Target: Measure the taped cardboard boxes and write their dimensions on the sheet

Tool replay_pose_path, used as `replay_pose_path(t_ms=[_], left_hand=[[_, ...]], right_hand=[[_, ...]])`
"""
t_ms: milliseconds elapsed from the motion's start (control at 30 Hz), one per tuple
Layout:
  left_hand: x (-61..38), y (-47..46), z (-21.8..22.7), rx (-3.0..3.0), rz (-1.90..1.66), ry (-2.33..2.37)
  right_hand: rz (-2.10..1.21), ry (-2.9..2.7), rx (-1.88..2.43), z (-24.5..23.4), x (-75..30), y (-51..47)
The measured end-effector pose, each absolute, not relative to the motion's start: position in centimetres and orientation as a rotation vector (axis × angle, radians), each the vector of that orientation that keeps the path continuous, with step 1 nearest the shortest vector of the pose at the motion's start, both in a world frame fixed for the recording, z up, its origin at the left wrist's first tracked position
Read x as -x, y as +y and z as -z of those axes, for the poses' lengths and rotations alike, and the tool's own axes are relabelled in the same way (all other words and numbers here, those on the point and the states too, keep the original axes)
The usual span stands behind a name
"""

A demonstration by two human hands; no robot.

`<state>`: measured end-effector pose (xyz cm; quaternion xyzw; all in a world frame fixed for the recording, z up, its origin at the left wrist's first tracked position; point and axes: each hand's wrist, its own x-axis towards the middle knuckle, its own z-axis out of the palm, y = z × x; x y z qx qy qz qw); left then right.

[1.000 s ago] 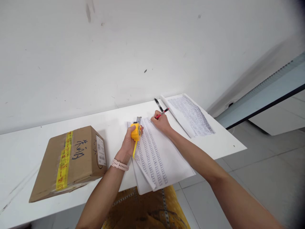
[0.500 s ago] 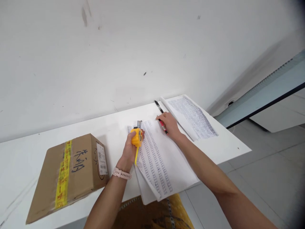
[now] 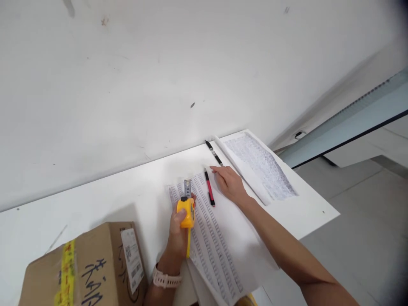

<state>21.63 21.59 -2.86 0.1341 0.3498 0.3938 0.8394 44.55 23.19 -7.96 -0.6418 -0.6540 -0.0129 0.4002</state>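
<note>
My left hand [image 3: 178,236] is closed around a yellow tape measure [image 3: 186,211], whose short steel tip sticks out toward the wall. It hovers over a printed sheet of paper [image 3: 216,238] on the white table [image 3: 105,195]. My right hand [image 3: 230,182] lies flat and open on the same sheet, holding nothing. A red pen [image 3: 209,192] rests on the paper just left of its fingers. A pink watch strap circles my left wrist.
A taped cardboard box [image 3: 92,267] with handwriting and a label stands at the near left. A black pen [image 3: 213,153] and a second stack of printed sheets [image 3: 259,163] lie at the far right by the wall. The table's right edge drops to a tiled floor.
My right hand has let go of the red pen, which now lies on the sheet. The hand has flattened beside it. The view has tilted, so the box sits lower in frame.
</note>
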Motion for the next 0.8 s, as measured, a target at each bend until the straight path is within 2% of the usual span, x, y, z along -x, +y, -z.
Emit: replay_pose_path(t_ms=[300,433,500,600,700,800], left_hand=[[-22.1,21.6,3.1,-0.511,-0.895,0.707],[-21.1,19.1,1.4,-0.654,-1.047,0.641],[-20.1,16.3,0.3,-0.753,-1.08,0.609],[-18.3,11.2,-0.9,-0.939,-1.06,0.571],[-15.9,6.2,-1.5,-1.015,-1.082,0.585],[-12.7,2.0,-1.7,-1.007,-1.132,0.637]], right_hand=[[-0.018,-1.615,1.665,8.2,-44.4,23.2],[-0.004,-1.496,1.556,4.4,-43.3,22.3],[-0.236,-1.529,1.453,0.8,-41.8,20.7],[-0.898,-1.722,1.197,-4.2,-38.2,17.1],[-1.058,-1.869,1.089,-6.8,-34.0,13.5],[-1.104,-1.923,1.002,-6.8,-30.0,11.8]])
